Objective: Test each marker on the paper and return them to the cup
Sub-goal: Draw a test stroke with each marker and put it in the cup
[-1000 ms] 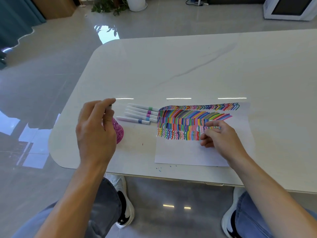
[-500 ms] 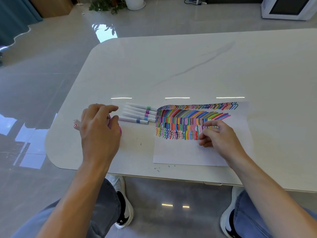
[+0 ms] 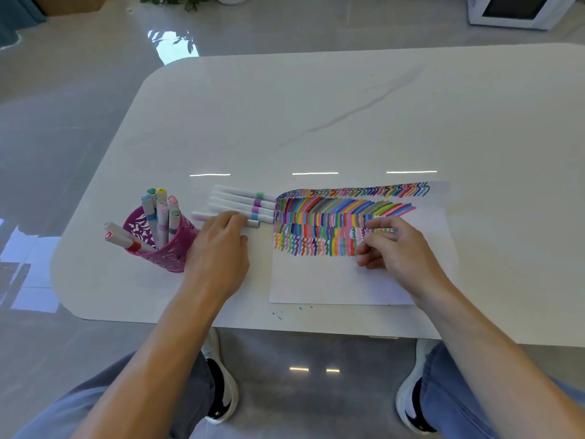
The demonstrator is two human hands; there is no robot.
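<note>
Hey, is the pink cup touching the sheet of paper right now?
Apart. The head view shows the pink cup standing well left of the paper, with the left hand and bare table between them.

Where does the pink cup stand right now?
In the head view, the pink cup stands on the left part of the table, just left of the left hand.

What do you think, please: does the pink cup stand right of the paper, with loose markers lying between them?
Not quite: the head view shows the cup left of the paper, not right. The loose markers do lie between them.
</note>
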